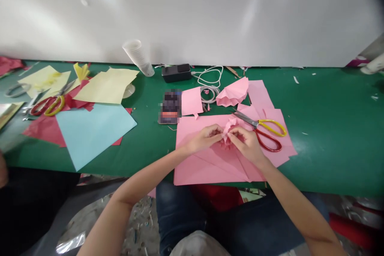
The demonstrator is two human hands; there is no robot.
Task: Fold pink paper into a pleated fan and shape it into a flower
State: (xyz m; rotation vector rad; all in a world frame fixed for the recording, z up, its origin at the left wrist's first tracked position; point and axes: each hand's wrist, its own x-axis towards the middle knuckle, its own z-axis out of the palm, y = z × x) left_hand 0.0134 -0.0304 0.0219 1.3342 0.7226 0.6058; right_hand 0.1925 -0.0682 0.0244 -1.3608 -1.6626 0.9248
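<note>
Between my two hands is a small folded piece of pink paper (230,126), creased into pleats. My left hand (207,137) pinches its left side with thumb and fingertips. From the other side my right hand (245,142) pinches it too, the fingertips of both hands nearly meeting. The piece is held over a stack of pink paper sheets (195,168). Scissors (255,122) with one yellow and one red handle lie partly open on the sheets, just right of my right hand. Behind them rests a pleated pink paper fan (233,93).
A phone (170,108), a pink paper square (192,101), a coiled white cable (210,93) and a black box (176,73) lie behind my hands. Stacked plastic cups (138,58) lean by the white wall. Leftward are blue paper (96,132), yellow paper (105,86) and other scissors (51,103). A person sits far left.
</note>
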